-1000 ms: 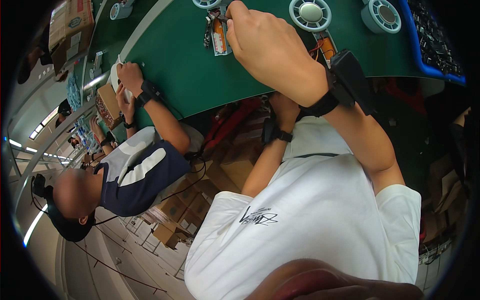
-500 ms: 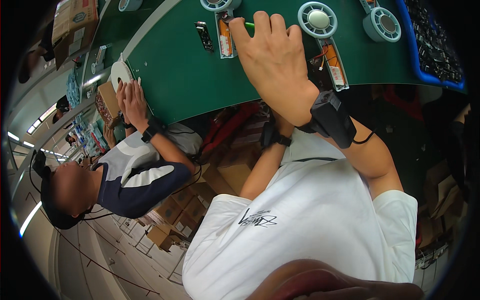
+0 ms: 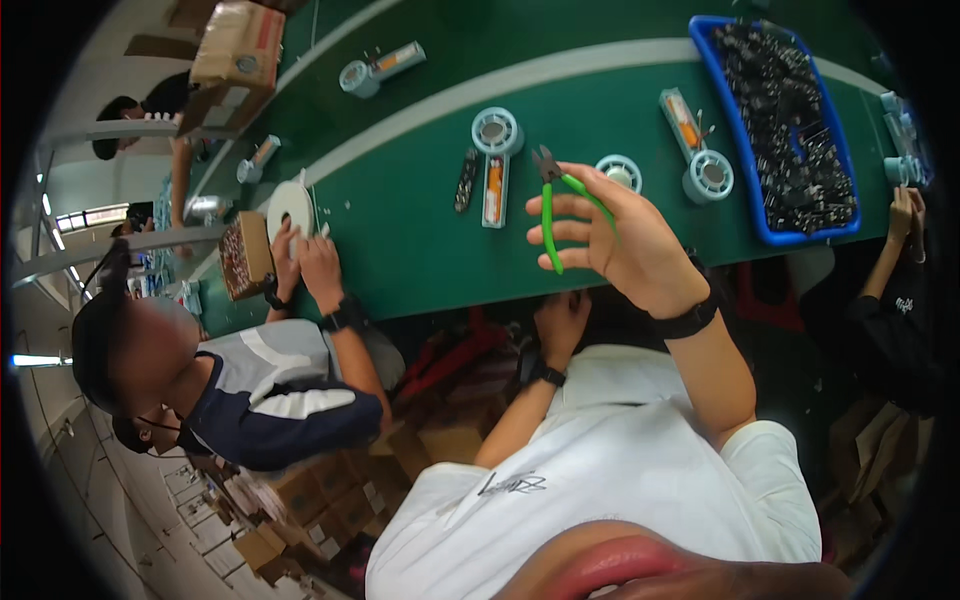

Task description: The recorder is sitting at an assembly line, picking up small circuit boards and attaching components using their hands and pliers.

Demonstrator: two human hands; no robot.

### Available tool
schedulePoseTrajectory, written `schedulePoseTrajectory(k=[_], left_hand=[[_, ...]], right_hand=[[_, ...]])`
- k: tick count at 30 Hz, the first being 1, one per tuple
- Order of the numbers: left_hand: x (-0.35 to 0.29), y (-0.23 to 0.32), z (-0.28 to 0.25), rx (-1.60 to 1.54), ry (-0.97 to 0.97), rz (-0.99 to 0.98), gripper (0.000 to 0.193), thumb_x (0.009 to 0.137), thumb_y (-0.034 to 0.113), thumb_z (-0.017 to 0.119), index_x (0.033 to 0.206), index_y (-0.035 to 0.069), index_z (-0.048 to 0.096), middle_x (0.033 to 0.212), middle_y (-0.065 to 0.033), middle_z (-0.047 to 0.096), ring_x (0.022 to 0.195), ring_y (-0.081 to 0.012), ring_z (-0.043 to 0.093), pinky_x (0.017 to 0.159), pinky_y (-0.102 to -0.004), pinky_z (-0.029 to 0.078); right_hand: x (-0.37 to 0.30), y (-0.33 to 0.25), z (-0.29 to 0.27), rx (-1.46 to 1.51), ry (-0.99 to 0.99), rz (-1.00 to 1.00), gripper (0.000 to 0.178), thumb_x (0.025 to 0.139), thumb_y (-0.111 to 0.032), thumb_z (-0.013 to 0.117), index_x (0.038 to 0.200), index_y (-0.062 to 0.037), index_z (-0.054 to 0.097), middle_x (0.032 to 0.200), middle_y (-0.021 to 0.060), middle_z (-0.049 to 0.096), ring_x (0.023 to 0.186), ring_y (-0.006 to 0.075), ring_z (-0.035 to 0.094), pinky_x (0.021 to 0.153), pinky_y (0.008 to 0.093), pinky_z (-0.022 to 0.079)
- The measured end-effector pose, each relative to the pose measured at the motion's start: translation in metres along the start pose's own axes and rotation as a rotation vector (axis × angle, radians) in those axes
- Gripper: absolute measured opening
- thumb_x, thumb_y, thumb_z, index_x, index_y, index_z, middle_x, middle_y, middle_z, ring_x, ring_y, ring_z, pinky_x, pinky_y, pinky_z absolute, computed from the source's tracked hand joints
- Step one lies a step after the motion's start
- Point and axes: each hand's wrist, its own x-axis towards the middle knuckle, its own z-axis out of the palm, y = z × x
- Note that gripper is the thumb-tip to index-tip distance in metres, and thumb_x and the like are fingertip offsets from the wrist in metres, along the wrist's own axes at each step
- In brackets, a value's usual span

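My right hand [image 3: 645, 245] is raised over the near part of the green table [image 3: 400, 240], holding diagonal cutters [image 3: 549, 215] with green handles. The jaws point away from me and stand apart; the fingers sit loosely round the handles. Just left of the cutters lies a light blue handheld fan [image 3: 497, 130], its handle uncovered and an orange battery [image 3: 494, 178] inside. Beside it is a narrow black circuit board [image 3: 465, 180]. Another fan [image 3: 620, 172] is partly hidden behind my right hand. My left hand [image 3: 563, 320] is low at the table's front edge, its fingers unclear.
To the right, a blue tray [image 3: 703, 50] holds many small black parts, with another opened fan [image 3: 708, 176] beside it. At left, a co-worker's hands [image 3: 308, 262] are near a white reel [image 3: 290, 207] and a cardboard box [image 3: 232, 250]. More fans [image 3: 380, 70] lie farther back.
My right hand has drawn back from the fan on the left and turned, bringing the green cutters into plain sight. The view has shifted, showing more of the table and tray.
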Motion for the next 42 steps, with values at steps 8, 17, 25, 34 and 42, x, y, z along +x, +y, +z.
schedulePoseTrajectory(k=[8, 17, 25, 34, 42], left_hand=[[-0.014, 0.003, -0.013, -0.077, 0.030, 0.044, 0.018, 0.096, 0.028, 0.075, 0.094, 0.011, 0.072, 0.070, -0.0081, 0.064, 0.066, -0.0321, 0.065, 0.058, -0.0424, 0.049], [-0.008, 0.004, -0.011, -0.097, 0.064, 0.088, 0.018, 0.097, 0.027, 0.075, 0.095, 0.010, 0.071, 0.071, -0.0078, 0.065, 0.066, -0.0303, 0.066, 0.058, -0.0408, 0.049], [-0.013, 0.016, -0.019, -0.102, -0.021, 0.101, 0.015, 0.099, 0.023, 0.073, 0.101, 0.008, 0.071, 0.073, -0.0075, 0.066, 0.061, -0.0233, 0.064, 0.057, -0.0364, 0.048], [-0.033, 0.071, -0.073, -0.341, -0.170, 0.129, 0.008, 0.099, 0.007, 0.071, 0.106, 0.002, 0.071, 0.074, -0.0037, 0.063, 0.062, -0.0077, 0.054, 0.057, -0.0247, 0.044], [0.013, 0.116, -0.099, -0.304, 0.127, 0.323, 0.005, 0.097, 0.000, 0.068, 0.102, 0.002, 0.071, 0.073, 0.0008, 0.060, 0.062, -0.0056, 0.052, 0.057, -0.0235, 0.043]], right_hand=[[0.008, -0.042, -0.008, 0.285, -0.113, -0.196, 0.034, 0.115, -0.031, 0.043, 0.132, -0.0048, 0.057, 0.118, 0.0135, 0.066, 0.095, 0.0245, 0.064, 0.082, 0.0416, 0.056], [-0.027, 0.007, -0.050, -1.413, 0.489, -0.829, 0.026, 0.106, -0.020, 0.060, 0.128, -0.0054, 0.061, 0.113, 0.0118, 0.066, 0.100, 0.0287, 0.064, 0.082, 0.0425, 0.052], [-0.031, 0.025, -0.095, -1.551, 0.693, -1.083, 0.037, 0.093, -0.013, 0.076, 0.127, -0.0056, 0.064, 0.110, 0.0154, 0.066, 0.102, 0.0350, 0.065, 0.085, 0.0446, 0.053], [-0.044, 0.018, -0.119, -0.982, 0.534, -0.833, 0.020, 0.091, -0.012, 0.079, 0.104, 0.0022, 0.073, 0.076, 0.0134, 0.072, 0.067, 0.0277, 0.071, 0.064, 0.0380, 0.053], [-0.057, 0.009, -0.139, -1.003, 0.444, -0.791, 0.018, 0.094, -0.009, 0.075, 0.108, 0.0019, 0.076, 0.080, 0.0178, 0.075, 0.068, 0.0268, 0.075, 0.062, 0.0361, 0.054]])
